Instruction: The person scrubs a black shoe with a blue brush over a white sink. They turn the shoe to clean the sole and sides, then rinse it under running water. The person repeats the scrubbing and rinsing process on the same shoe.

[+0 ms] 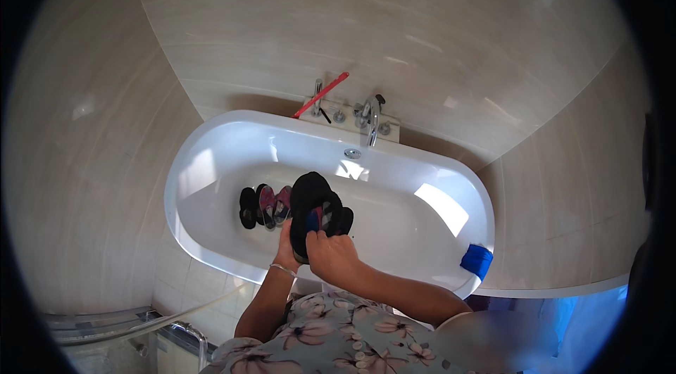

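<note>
A black shoe is held over the bathtub, its opening turned up and a blue and red patterned lining showing inside. Its side rests in my left hand, whose fingers are partly hidden beneath it. My right hand is closed at the heel end of the opening; what its fingertips pinch is hidden. Partly behind the held shoe, another black shoe shows. To the left, a black pair and a red patterned pair of shoes stand on the tub floor.
The white bathtub spans the view before me. A chrome faucet and a long red stick-like object are at its far ledge. Blue cloth hangs over the right rim. A curved chrome rail stands lower left.
</note>
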### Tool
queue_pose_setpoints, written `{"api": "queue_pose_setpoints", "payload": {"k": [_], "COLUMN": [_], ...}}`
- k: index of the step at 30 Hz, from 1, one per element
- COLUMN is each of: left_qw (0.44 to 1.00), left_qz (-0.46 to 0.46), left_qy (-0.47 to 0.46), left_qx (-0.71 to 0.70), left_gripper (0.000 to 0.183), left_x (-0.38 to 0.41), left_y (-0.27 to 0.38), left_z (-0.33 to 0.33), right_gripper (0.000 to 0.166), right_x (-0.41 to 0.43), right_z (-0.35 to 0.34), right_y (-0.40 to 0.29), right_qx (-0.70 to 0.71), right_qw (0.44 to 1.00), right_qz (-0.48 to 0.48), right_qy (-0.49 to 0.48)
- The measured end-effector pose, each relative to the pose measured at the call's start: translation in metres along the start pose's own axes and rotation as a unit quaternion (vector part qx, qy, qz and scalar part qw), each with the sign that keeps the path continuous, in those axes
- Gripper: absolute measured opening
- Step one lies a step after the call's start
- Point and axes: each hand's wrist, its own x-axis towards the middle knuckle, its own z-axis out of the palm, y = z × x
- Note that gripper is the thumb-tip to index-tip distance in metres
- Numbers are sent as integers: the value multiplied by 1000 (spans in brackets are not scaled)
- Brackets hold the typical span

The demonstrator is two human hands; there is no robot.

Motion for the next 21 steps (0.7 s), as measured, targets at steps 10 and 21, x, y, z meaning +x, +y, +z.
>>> {"api": "queue_pose_setpoints", "payload": {"k": [10,21], "left_qw": [998,991], "left_qz": [2,11], "left_qy": [61,105], "left_qx": [31,82], "left_gripper": [58,48], "left_x": [-6,6], "left_y": [4,0], "left_z": [8,13], "right_gripper": [17,10], "right_x": [-9,24], "right_z": [-8,30], "right_y": [-2,34], "right_qx": [15,-16], "right_qw": [1000,993], "right_qz": [-5,54], "right_qy": [24,102]}}
